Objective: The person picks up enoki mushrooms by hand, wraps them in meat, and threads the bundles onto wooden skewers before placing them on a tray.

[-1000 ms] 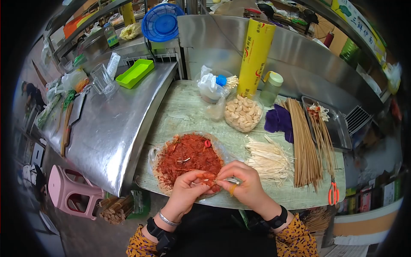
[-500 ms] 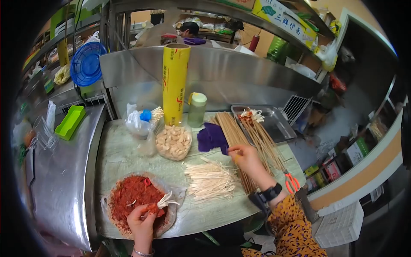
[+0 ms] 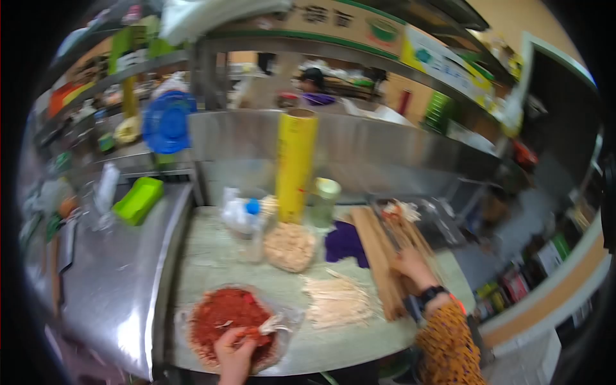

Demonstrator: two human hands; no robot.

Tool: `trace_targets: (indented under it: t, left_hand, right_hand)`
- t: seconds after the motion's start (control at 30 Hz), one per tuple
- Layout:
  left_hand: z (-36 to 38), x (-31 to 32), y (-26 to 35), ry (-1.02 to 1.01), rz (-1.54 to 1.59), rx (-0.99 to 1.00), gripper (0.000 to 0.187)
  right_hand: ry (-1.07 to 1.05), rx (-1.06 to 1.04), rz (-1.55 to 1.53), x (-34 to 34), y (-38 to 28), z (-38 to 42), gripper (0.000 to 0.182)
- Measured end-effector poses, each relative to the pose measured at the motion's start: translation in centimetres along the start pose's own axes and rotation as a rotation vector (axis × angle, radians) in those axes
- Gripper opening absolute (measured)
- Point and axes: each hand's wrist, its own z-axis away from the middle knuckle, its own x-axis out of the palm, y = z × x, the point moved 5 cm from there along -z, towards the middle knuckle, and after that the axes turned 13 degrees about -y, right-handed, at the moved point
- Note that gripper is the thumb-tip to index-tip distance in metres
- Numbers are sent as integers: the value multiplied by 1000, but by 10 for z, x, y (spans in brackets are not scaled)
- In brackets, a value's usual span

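My left hand [image 3: 235, 353] is pinched around a small bunch of enoki mushrooms [image 3: 273, 325], its white ends sticking out to the right and its base coated in red. Below it lies a plastic bag of red chili paste [image 3: 228, 314]. My right hand [image 3: 414, 266], with a dark watch on the wrist, is over the long bamboo skewers [image 3: 378, 273]; its fingers are blurred, so their grip does not show. Between the hands lies a pile of white enoki mushrooms [image 3: 337, 300]. Some red-coated mushroom skewers [image 3: 401, 210] rest with their heads on a metal tray [image 3: 439, 221].
Behind stand a yellow roll [image 3: 296, 167], a lidded bottle [image 3: 326, 204], a bag of pale pieces [image 3: 290, 247] and a purple cloth [image 3: 345, 244]. A green tray [image 3: 138, 201] sits on the steel counter [image 3: 122, 276] at left. Another person's head [image 3: 313, 78] shows beyond the metal partition.
My view has tilted up and turned left, blurring the picture. My right hand has moved from beside the purple cloth onto the skewers. The left keeps its mushroom bunch over the paste.
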Motion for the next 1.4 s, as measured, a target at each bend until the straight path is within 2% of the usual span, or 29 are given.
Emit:
trace_targets:
  t: [0.03,0.07,0.1,0.13,0.17,0.2,0.23,0.27,0.3,0.37,0.43,0.57,0.7,0.77,0.83,0.9,0.97,1.03,1.07,1.17,1.23,1.33,1.4]
  left_hand:
    - [1,-2,9,14,-170,-32,14]
    - [2,3,23,21,-81,-78,15]
    - [2,2,18,20,-42,-57,16]
    - [0,-3,13,-4,-224,-31,16]
    - [0,-6,4,-19,-262,-34,18]
    - [2,-1,14,-39,-31,-80,22]
    - [0,-1,-5,-76,222,-56,24]
    - [-2,-1,-6,-70,251,-53,22]
    - [-6,-4,-19,-63,351,-28,22]
    - [-6,-2,-10,-30,537,-62,23]
    - [-7,-3,-5,14,622,-60,24]
    - [-7,-6,-4,53,766,-69,26]
    - [-8,-8,-6,46,703,-72,24]
    - [-8,-8,-12,50,702,-51,24]
    - [-7,-4,-13,-5,510,-53,24]
    - [-6,-6,-7,0,307,-52,23]
    - [-5,-7,1,72,297,-25,24]
    - [-4,-5,6,53,237,-16,23]
    - [-4,-3,3,27,314,-79,24]
    - [-4,2,-2,-10,383,64,23]
    - [-3,1,-3,-42,383,78,22]
    - [-2,4,-3,-30,371,51,20]
    - [-2,3,-2,-5,373,54,19]
  right_hand:
    - [33,31,77,7,17,-13,27]
    - [-34,-31,26,5,24,-16,26]
    - [-149,27,-435,-18,-15,7,24]
    - [-306,-41,-696,-35,-49,17,18]
    - [-249,3,-902,-37,-58,20,16]
    - [-191,-69,-1100,-40,-67,25,10]
    - [-142,-114,-1227,-41,-80,34,8]
    - [-101,-168,-1298,-34,-92,43,9]
    - [-86,-263,-1323,-26,-109,52,10]
    - [-133,-196,-1310,-40,-187,108,14]
    - [-159,-323,-1372,-14,-220,124,11]
    - [-208,-411,-1335,33,-267,149,11]
    - [-300,-402,-1334,64,-270,157,13]
    - [-347,-483,-1438,63,-272,160,14]
    - [-362,-465,-1424,61,-272,162,12]
    - [-534,-335,-1392,67,-273,166,9]
    - [-569,-548,-1242,72,-281,160,24]
    - [-577,-517,-1226,50,-270,155,28]
    - [-520,-496,-1335,37,-265,151,30]
    - [-411,-420,-1515,17,-250,137,33]
    - [-393,-391,-1593,20,-251,133,33]
    - [-504,-406,-1644,33,-256,128,31]
    - [-488,-376,-1611,40,-258,128,31]
